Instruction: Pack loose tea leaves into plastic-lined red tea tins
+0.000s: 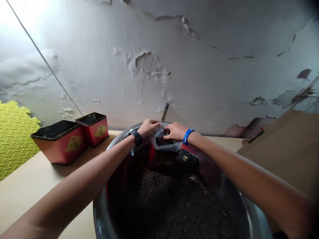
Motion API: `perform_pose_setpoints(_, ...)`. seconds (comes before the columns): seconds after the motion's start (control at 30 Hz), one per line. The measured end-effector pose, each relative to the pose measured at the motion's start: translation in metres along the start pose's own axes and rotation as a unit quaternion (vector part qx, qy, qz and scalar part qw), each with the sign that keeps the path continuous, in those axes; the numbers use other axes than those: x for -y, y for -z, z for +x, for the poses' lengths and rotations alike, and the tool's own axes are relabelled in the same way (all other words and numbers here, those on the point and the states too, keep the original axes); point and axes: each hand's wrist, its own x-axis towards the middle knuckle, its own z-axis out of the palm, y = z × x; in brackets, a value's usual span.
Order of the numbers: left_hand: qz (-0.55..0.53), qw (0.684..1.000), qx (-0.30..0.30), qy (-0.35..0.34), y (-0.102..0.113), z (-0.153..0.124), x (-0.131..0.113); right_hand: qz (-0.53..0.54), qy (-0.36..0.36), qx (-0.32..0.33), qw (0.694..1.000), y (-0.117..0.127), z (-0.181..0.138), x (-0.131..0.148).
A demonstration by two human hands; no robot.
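Note:
A large metal basin (99, 217) holds a heap of dark loose tea leaves (189, 205). At its far side stands a red tin (152, 154) with a clear plastic bag (171, 146) opened out at its top and something dark inside. My left hand (149, 126), with a black watch on the wrist, pinches the bag's left edge. My right hand (176, 131), with a blue wristband, has its fingers curled at the bag's right edge. Beside the tin, a black lid with a small gold mark (187, 160) lies on the right.
Two red tins with yellow labels, a larger one (59, 142) and a smaller one (94, 129), stand left on the pale table (18, 196). A flat strip (164, 112) sticks up behind the basin. Brown cardboard (286, 156) is at right, a yellow foam mat (15, 136) at left.

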Motion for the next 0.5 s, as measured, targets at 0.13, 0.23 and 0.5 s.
perform_pose_setpoints(0.13,0.100,0.993,0.006,-0.067,0.002,0.000,-0.001,-0.082,-0.010,-0.027,0.996,-0.012,-0.004,-0.003)
perform_pose_setpoints(0.23,0.127,0.988,-0.040,-0.073,0.001,0.001,-0.002,-0.111,-0.021,-0.051,0.992,-0.014,-0.008,-0.001)
perform_pose_setpoints(0.5,0.026,0.976,0.196,-0.094,0.021,-0.005,-0.009,-0.004,-0.049,-0.285,0.957,0.006,-0.039,-0.015)
